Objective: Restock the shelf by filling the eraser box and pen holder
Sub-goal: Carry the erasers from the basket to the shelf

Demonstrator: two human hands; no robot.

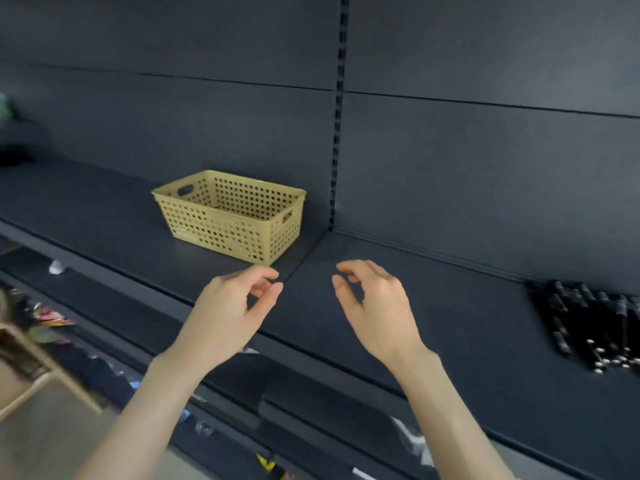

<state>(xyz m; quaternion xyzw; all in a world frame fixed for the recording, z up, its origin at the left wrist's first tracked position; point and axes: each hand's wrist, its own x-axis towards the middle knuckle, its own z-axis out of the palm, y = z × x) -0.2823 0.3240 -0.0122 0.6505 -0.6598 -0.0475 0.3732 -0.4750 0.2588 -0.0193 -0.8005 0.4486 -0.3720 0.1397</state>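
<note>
A yellow perforated plastic basket [230, 216] stands on the dark shelf [433, 306], near the back panel, and looks empty. A pile of black pens [588, 327] lies on the shelf at the far right. My left hand [235, 306] hovers over the shelf's front part, just below the basket's near corner, fingers loosely curled and holding nothing. My right hand [374, 303] hovers a little to the right of it, also loosely curled and holding nothing. The two hands face each other with a gap between them.
A slotted upright [338, 116] divides the dark back panel. Lower shelves [311, 407] run below, with small mixed goods at the left [41, 320]. A beige cardboard box [24, 372] sits at the lower left.
</note>
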